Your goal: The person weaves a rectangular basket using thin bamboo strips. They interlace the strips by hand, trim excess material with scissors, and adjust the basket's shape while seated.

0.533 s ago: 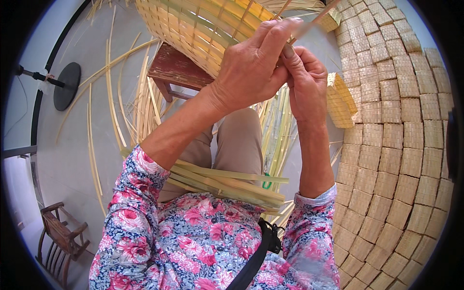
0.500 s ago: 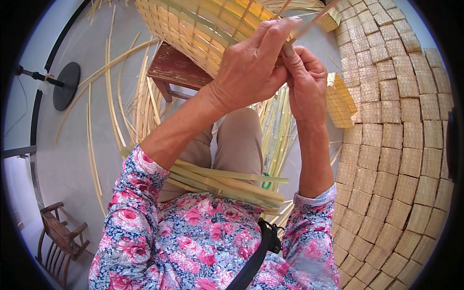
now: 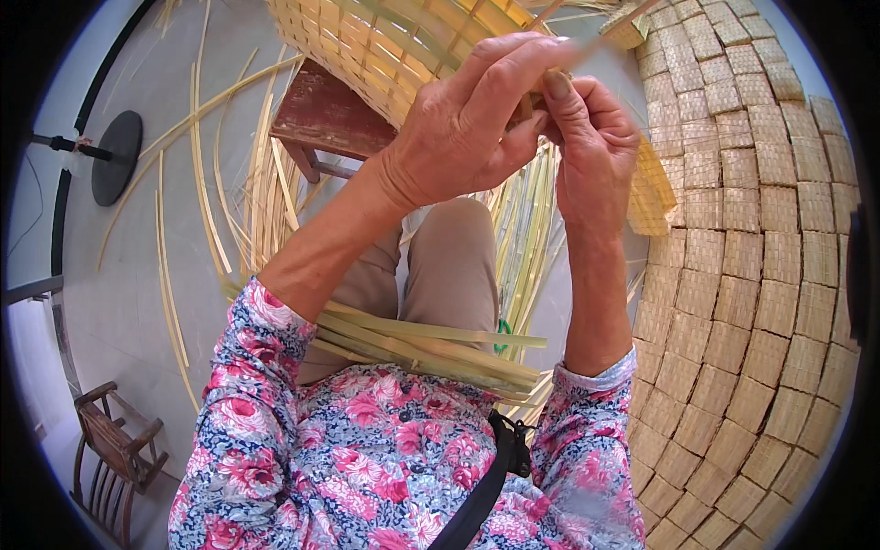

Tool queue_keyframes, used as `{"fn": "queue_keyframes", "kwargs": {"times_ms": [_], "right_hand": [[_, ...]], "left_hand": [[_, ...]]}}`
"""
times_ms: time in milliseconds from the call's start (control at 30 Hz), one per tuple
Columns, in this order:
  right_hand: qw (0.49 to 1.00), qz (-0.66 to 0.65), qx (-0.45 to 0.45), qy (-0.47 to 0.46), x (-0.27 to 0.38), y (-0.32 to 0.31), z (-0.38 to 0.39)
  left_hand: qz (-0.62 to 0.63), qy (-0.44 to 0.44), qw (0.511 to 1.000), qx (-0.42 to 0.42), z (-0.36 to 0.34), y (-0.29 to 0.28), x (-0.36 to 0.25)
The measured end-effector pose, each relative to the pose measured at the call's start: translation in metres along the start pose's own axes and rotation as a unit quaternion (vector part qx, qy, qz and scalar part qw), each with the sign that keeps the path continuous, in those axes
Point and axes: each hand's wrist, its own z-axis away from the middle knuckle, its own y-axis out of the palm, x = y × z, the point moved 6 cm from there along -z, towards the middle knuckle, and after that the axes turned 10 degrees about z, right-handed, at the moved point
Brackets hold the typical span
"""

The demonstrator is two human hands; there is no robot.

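A large woven bamboo basket [image 3: 353, 55] leans at the top of the view, partly on a worn red wooden stool [image 3: 325, 110]. My left hand [image 3: 472, 115] is at the basket's right edge, thumb and fingers bent inward around a bamboo strip. Close beside it, my right hand [image 3: 594, 147] pinches between thumb and curled fingers at the same edge. A thin brown bamboo strip [image 3: 625, 20] sticks out to the upper right from there, its lower part blurred. My fingers hide the exact spot where strip and basket meet. Across my lap lies a bundle of flat bamboo strips [image 3: 431, 353].
Long loose strips [image 3: 203, 156] lie on the grey floor at left, and green-yellow strips [image 3: 527, 238] beyond my knees. Rows of woven bamboo pieces [image 3: 742, 302] cover the right side. A round black stand base [image 3: 117, 158] and a small wooden chair [image 3: 119, 445] stand at left.
My right hand has shifted slightly right, opening a small gap between the hands. My left hand has turned a little, and the basket has moved slightly with it.
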Motion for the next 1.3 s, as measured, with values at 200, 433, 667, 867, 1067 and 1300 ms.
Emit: {"fn": "queue_keyframes", "kwargs": {"times_ms": [200,433,667,867,1067,1300], "right_hand": [[0.992,0.116,0.047,-0.034,0.012,-0.002,-0.006],[0.992,0.101,0.077,0.001,-0.002,-0.009,-0.003],[0.984,0.18,-0.002,-0.002,-0.025,-0.046,0.014],[0.942,0.324,0.029,0.082,-0.038,-0.059,0.038],[0.915,0.3,0.236,0.127,-0.047,-0.022,0.085],[0.902,0.27,0.337,0.012,-0.006,0.073,0.046]], "left_hand": [[0.006,0.053,0.998,-0.025,-0.007,0.006,-0.001],[0.039,0.014,0.999,-0.025,-0.006,0.012,0.007],[0.069,-0.131,0.988,0.037,0.016,-0.017,0.012],[-0.064,-0.264,0.957,-0.1,0.037,-0.158,0.104],[0.061,-0.304,0.946,-0.098,-0.026,-0.228,0.22],[0.093,-0.303,0.941,-0.114,-0.007,-0.248,0.176]]}}
